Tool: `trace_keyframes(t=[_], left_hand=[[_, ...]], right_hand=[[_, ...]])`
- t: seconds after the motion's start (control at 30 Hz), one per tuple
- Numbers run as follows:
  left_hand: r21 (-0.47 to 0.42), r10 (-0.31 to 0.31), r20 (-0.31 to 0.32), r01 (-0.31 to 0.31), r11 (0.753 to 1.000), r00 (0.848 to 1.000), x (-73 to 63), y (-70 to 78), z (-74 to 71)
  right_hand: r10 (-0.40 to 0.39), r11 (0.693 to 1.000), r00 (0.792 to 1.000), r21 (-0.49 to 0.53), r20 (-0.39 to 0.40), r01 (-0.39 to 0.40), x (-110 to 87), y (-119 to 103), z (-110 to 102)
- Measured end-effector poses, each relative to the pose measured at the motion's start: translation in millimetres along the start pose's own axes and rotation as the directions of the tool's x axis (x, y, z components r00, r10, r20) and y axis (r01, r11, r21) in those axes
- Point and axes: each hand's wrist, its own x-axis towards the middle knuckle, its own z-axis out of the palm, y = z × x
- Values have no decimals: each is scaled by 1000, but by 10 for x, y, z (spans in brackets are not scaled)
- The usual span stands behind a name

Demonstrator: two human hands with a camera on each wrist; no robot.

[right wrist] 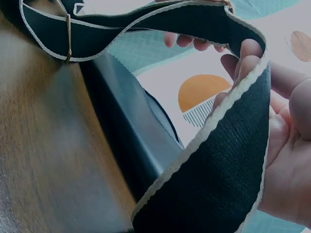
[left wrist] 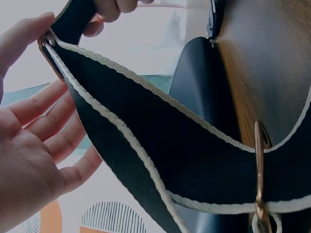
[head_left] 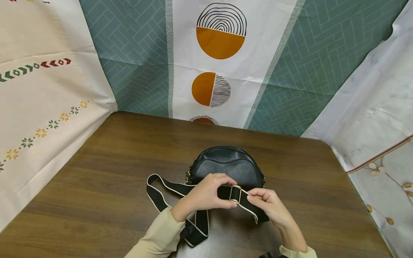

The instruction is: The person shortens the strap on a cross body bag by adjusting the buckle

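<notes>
A black handbag (head_left: 226,168) with a rounded top stands on the table in the head view. Its wide black strap (head_left: 158,199), edged in white, loops out to the left and toward the front. My left hand (head_left: 206,193) pinches the strap at a gold slider buckle (head_left: 240,195), thumb below and fingers above. Just right of the buckle, my right hand (head_left: 269,206) pinches the strap between thumb and fingers, and a length hangs down below it. In the left wrist view a second gold fitting (left wrist: 259,170) spans the strap lower down.
The brown wooden table (head_left: 129,150) extends around the bag. Patterned cloth (head_left: 135,53) hangs behind it, with light cloths (head_left: 48,93) on the left and right. A folded part of the strap lies near the front, beside the left sleeve (head_left: 158,233).
</notes>
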Motion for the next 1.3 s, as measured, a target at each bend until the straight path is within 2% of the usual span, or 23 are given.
trace_keyframes(t=[0.17,0.33,0.47,0.7,0.93,1.17,1.3], left_hand=[[-32,13,23,-12,999,1000,-8,-9,8],[-34,25,9,-25,999,1000,-9,-9,16],[-34,22,-2,-22,999,1000,-5,3,19],[-95,17,9,-16,995,1000,3,21,42],[-66,50,-2,-50,997,999,17,48,82],[-18,95,-14,-95,995,995,12,43,68],[-41,94,-2,-94,995,996,2,41,42]], right_hand=[[-20,1000,999,-19,-30,19,9,-7,20],[-37,999,999,-8,-38,37,29,-23,55],[-40,999,998,9,-39,41,48,-31,80],[-30,998,999,62,-43,33,64,-31,110],[-54,997,998,60,-20,55,116,-20,154],[-11,999,1000,34,-27,12,112,-15,153],[28,999,999,25,-25,-27,78,-33,116]])
